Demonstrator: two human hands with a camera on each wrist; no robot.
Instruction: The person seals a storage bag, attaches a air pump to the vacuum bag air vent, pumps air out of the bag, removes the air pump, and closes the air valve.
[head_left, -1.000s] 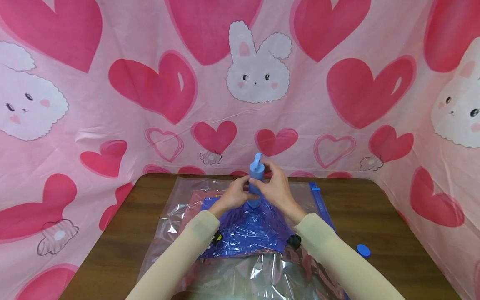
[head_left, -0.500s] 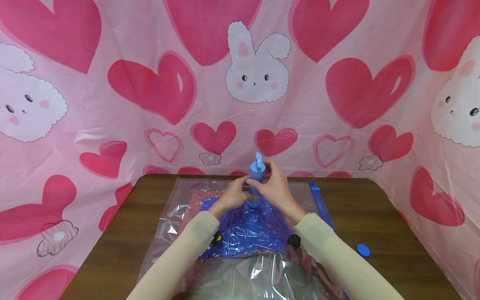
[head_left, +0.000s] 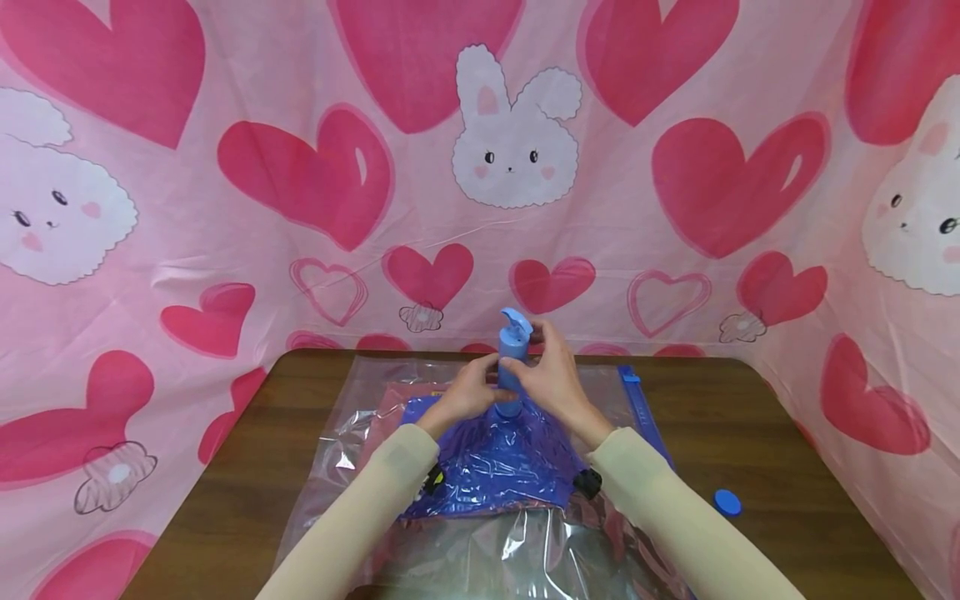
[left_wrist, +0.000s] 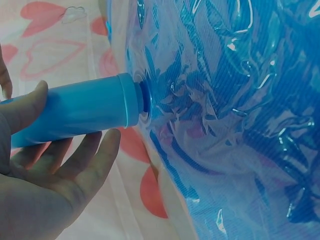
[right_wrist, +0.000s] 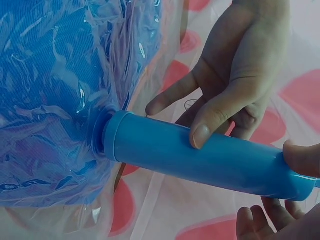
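Observation:
A blue hand pump [head_left: 513,354] stands nearly upright, its lower end on the round valve of a clear plastic storage bag [left_wrist: 235,100]. Folded blue fabric [head_left: 502,471] lies inside the wrinkled bag. My left hand [head_left: 467,390] holds the lower barrel, thumb on one side and fingers on the other. Higher up, my right hand [head_left: 557,375] grips the barrel from the right, fingers near the pale blue handle [head_left: 517,318] on top. In the right wrist view, the pump barrel [right_wrist: 200,155] runs across both hands and its base meets the bag.
A small round blue cap [head_left: 727,502] lies on the brown wooden table [head_left: 757,425] to the right. The bag's blue zip strip [head_left: 641,412] runs along its right side, with a slider [head_left: 628,375] at the far end. A pink heart-patterned cloth [head_left: 510,233] hangs around the table.
The pump's handle has turned from almost edge-on to showing broadside, its tip pointing left. Both hands stay on the barrel, and the bag looks unchanged.

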